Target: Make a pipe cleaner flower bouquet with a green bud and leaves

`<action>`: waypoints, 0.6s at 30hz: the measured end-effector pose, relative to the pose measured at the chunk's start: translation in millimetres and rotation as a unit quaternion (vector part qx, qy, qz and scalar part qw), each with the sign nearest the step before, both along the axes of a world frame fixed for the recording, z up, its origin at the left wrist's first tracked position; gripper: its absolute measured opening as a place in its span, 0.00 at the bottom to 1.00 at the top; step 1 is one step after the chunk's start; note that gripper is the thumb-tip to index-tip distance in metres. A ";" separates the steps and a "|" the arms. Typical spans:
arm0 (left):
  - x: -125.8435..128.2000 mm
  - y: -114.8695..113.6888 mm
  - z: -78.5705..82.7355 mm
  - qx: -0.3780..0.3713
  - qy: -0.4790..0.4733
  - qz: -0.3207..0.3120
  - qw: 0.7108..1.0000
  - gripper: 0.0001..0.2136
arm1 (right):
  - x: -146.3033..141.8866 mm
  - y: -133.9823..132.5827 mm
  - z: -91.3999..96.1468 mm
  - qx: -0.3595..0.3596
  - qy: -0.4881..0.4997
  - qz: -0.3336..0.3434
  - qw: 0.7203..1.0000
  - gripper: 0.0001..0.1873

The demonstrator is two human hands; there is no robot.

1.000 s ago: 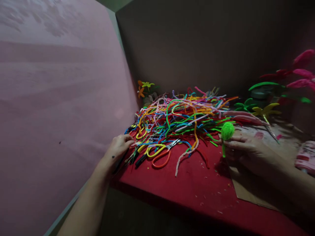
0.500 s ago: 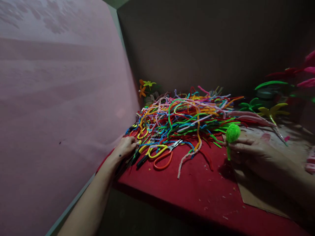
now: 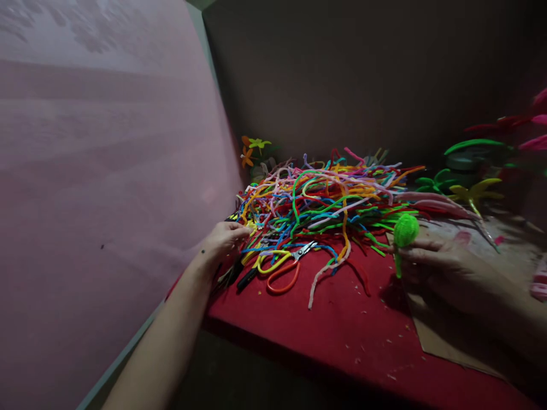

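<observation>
A big heap of coloured pipe cleaners lies on the red table top. My left hand reaches into the heap's left edge with its fingers curled and pinched among the strands; what they grip is hidden. My right hand pinches the stem of a coiled green pipe-cleaner ball, holding it upright just right of the heap. Yellow and orange scissors lie in front of the heap, between my hands.
A pink wall closes the left side and a dark panel stands behind. Finished pipe-cleaner flowers are at the back right, small ones at the back left. A cardboard sheet lies under my right forearm. Dark tools lie by my left hand.
My left hand has moved a little up and right, deeper into the heap's edge. My right hand keeps the green ball in much the same place.
</observation>
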State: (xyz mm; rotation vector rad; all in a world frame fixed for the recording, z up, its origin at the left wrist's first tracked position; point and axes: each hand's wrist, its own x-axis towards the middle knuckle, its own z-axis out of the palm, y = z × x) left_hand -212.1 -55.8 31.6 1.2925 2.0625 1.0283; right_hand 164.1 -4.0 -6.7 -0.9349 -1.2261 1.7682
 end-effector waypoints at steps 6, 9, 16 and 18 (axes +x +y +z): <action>53.7 9.1 4.3 -0.036 -0.031 -0.119 0.992 0.11 | 2.6 4.8 -7.3 0.000 0.018 0.008 1.000 0.12; 85.7 16.5 0.5 -0.043 0.050 -0.184 0.981 0.11 | 2.0 4.9 -6.1 0.011 0.018 0.013 1.000 0.12; 117.5 31.0 -21.4 -0.033 0.221 -0.249 0.942 0.08 | 0.7 0.7 0.3 -0.011 0.019 0.004 1.000 0.13; 114.6 31.7 -21.0 -0.020 0.235 -0.238 0.942 0.07 | 0.6 0.3 0.5 -0.010 0.026 0.005 1.000 0.13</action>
